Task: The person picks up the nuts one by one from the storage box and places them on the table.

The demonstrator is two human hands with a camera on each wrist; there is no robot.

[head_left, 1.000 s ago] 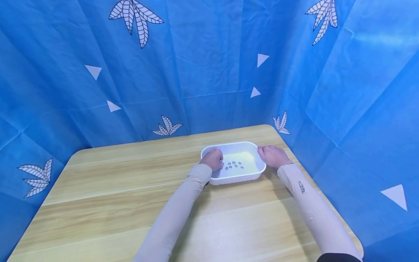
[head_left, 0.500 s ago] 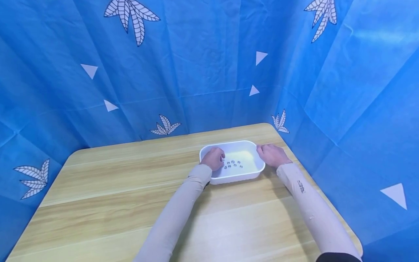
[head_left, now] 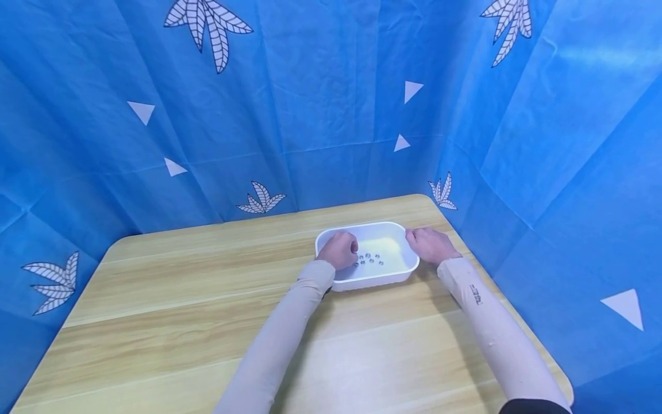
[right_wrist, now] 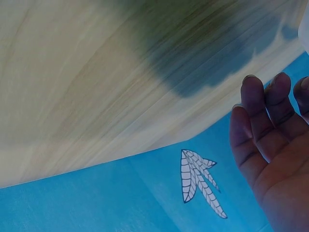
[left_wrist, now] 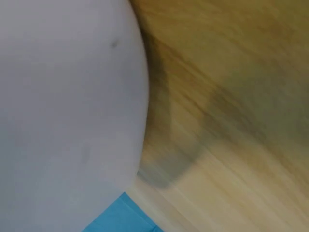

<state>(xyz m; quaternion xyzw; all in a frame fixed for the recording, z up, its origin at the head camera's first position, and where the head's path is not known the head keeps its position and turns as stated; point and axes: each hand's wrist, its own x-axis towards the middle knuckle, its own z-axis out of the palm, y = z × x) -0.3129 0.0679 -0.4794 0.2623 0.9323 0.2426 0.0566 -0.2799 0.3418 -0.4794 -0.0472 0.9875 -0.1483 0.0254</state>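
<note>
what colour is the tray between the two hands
The tray is plain white; it shows best in the head view.

We see a pale wood-grained tabletop (head_left: pixel 181 299) with rounded corners. Behind it and along both sides we find a blue curtain (head_left: pixel 320 86), creased by vertical and horizontal folds. On the cloth we make out black-outlined white leaf prints (head_left: pixel 220 49) and scattered plain white triangles (head_left: pixel 626 306).
</note>
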